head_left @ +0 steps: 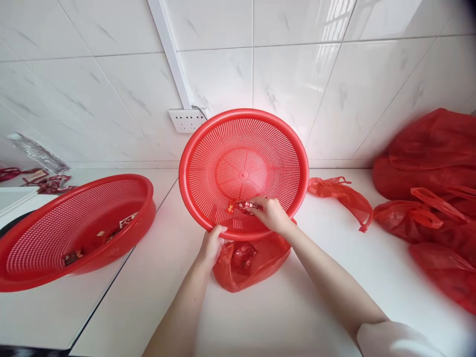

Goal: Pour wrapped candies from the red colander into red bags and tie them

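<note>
A round red plastic colander (243, 130) is tilted toward me, its open side facing my view. My left hand (214, 242) grips its lower left rim, thumb over the edge. My right hand (270, 213) reaches inside with its fingers closed on a small red-and-white wrapped packet (246, 205). Beside those fingertips, low in the colander, lies a small red packet with yellow marks (230, 206). Under the colander's lower rim sits an open red plastic bag (238, 280) with dark red wrapped pieces (244, 254) inside.
At left, a second red colander (148, 198) holds a few small packets (128, 219). Filled red bags (431, 144) crowd the right side, with a crumpled red bag (344, 196) nearer the colander. A socket strip (187, 120) is on the tiled wall behind.
</note>
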{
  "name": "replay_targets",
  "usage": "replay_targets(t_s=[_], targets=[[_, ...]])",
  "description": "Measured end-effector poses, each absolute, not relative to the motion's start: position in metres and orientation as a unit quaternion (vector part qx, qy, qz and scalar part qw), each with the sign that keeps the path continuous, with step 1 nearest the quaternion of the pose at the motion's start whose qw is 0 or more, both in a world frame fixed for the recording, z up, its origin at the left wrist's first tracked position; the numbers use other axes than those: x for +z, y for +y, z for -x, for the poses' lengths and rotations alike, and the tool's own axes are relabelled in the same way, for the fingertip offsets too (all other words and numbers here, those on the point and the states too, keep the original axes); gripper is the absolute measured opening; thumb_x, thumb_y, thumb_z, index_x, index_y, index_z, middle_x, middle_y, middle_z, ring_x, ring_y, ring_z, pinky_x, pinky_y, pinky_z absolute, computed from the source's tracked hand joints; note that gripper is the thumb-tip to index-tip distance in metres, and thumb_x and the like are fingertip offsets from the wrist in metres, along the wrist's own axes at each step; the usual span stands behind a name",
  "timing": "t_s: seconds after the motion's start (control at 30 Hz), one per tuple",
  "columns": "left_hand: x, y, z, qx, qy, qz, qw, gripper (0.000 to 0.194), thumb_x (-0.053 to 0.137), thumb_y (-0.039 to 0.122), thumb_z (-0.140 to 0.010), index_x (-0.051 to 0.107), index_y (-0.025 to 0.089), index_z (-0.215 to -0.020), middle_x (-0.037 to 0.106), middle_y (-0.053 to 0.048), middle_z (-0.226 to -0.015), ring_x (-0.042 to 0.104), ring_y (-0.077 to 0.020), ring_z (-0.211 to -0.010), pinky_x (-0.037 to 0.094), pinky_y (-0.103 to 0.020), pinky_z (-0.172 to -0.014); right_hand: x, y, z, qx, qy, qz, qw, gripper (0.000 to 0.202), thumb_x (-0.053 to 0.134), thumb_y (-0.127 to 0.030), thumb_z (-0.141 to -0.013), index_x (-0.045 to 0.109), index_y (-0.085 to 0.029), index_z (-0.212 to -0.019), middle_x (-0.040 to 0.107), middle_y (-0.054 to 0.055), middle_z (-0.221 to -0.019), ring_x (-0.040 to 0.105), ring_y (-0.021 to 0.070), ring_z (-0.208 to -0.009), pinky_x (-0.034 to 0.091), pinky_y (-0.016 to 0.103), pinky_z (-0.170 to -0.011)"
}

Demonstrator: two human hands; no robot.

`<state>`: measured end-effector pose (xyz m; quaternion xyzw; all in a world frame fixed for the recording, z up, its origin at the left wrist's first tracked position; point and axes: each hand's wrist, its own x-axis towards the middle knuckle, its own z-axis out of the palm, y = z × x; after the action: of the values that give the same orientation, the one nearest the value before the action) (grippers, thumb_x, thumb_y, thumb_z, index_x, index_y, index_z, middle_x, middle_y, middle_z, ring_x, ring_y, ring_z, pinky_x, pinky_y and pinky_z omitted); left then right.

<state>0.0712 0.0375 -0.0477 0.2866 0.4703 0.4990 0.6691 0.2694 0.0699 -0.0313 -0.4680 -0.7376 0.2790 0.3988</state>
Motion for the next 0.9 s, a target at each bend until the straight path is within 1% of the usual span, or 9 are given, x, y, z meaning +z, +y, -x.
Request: replay_targets(t_s=[0.1,0.2,0.3,0.37,0.43,0.53,0.63,0.73,0.9], targets=[[-0.05,0.039,-0.07,0.498,0.472,-0.291,0.667,0.018,0.066,0.026,-0.057,0.065,0.012,-0.069,0.072,-0.01,-0.07,0.072,-0.0306,-0.082,0.058,-0.034,-0.066,-0.033,0.073,-0.273,0.341,-0.69,0.477,0.424,0.021,0.061,-0.037,-0.089,0.072,-0.019,-0.09,0.075,0.004,-0.08,0.071,0.0183,-0.072,0.052,0.028,-0.07],[-0.051,0.041,-0.069,0.493,0.477,-0.292,0.666,0.017,0.066,0.026,-0.057,0.063,0.012,-0.066,0.071,-0.01,-0.069,0.072,-0.0298,-0.081,0.058,-0.033,-0.064,-0.033,0.075,-0.275,0.365,-0.644,0.48,0.471,0.027,0.065,-0.044,-0.085,0.072,-0.018,-0.092,0.075,0.005,-0.082,0.071,0.0194,-0.074,0.053,0.029,-0.07],[-0.05,0.042,-0.066,0.499,0.475,-0.281,0.668,0.02,0.066,0.026,-0.057,0.064,0.012,-0.071,0.072,-0.01,-0.073,0.072,-0.0303,-0.083,0.058,-0.035,-0.069,-0.025,0.072,-0.279,0.429,-0.606,0.437,0.508,0.032,0.073,-0.045,-0.078,0.072,-0.017,-0.094,0.075,0.006,-0.085,0.07,0.0193,-0.077,0.054,0.029,-0.071],[-0.047,0.043,-0.064,0.505,0.469,-0.274,0.671,0.023,0.065,0.025,-0.057,0.065,0.012,-0.076,0.074,-0.011,-0.077,0.072,-0.0315,-0.087,0.058,-0.037,-0.072,-0.015,0.068,-0.283,0.485,-0.607,0.39,0.494,0.031,0.077,-0.042,-0.073,0.072,-0.016,-0.09,0.075,0.005,-0.085,0.069,0.0178,-0.075,0.054,0.028,-0.07],[-0.044,0.043,-0.063,0.512,0.466,-0.271,0.669,0.025,0.063,0.026,-0.058,0.066,0.011,-0.078,0.074,-0.012,-0.079,0.072,-0.0328,-0.088,0.058,-0.039,-0.074,-0.005,0.062,-0.287,0.529,-0.617,0.356,0.462,0.031,0.08,-0.039,-0.07,0.072,-0.015,-0.088,0.074,0.004,-0.082,0.067,0.0161,-0.072,0.053,0.027,-0.069],[-0.039,0.044,-0.061,0.529,0.471,-0.276,0.65,0.024,0.062,0.026,-0.059,0.067,0.01,-0.077,0.074,-0.013,-0.079,0.072,-0.0334,-0.087,0.058,-0.041,-0.074,0.005,0.055,-0.291,0.573,-0.618,0.343,0.415,0.034,0.083,-0.038,-0.067,0.073,-0.014,-0.089,0.072,0.002,-0.078,0.066,0.0149,-0.07,0.053,0.027,-0.067],[-0.035,0.044,-0.061,0.543,0.471,-0.283,0.635,0.024,0.061,0.024,-0.059,0.067,0.009,-0.076,0.074,-0.013,-0.079,0.072,-0.0335,-0.087,0.058,-0.041,-0.076,0.007,0.053,-0.29,0.59,-0.623,0.346,0.379,0.035,0.08,-0.042,-0.071,0.073,-0.014,-0.091,0.072,0.003,-0.08,0.065,0.0146,-0.071,0.053,0.027,-0.068],[-0.032,0.043,-0.062,0.545,0.467,-0.287,0.635,0.021,0.061,0.024,-0.061,0.066,0.009,-0.076,0.074,-0.014,-0.08,0.071,-0.0342,-0.09,0.058,-0.044,-0.079,0.006,0.053,-0.289,0.567,-0.636,0.36,0.38,0.034,0.074,-0.046,-0.077,0.073,-0.014,-0.091,0.071,0.002,-0.078,0.064,0.0139,-0.07,0.053,0.027,-0.069],[-0.031,0.041,-0.063,0.54,0.463,-0.288,0.641,0.022,0.061,0.024,-0.061,0.065,0.011,-0.078,0.075,-0.013,-0.083,0.071,-0.0341,-0.092,0.057,-0.044,-0.08,0.008,0.052,-0.29,0.557,-0.641,0.364,0.383,0.03,0.075,-0.042,-0.076,0.072,-0.015,-0.087,0.07,0.001,-0.078,0.064,0.0144,-0.072,0.052,0.028,-0.071]])
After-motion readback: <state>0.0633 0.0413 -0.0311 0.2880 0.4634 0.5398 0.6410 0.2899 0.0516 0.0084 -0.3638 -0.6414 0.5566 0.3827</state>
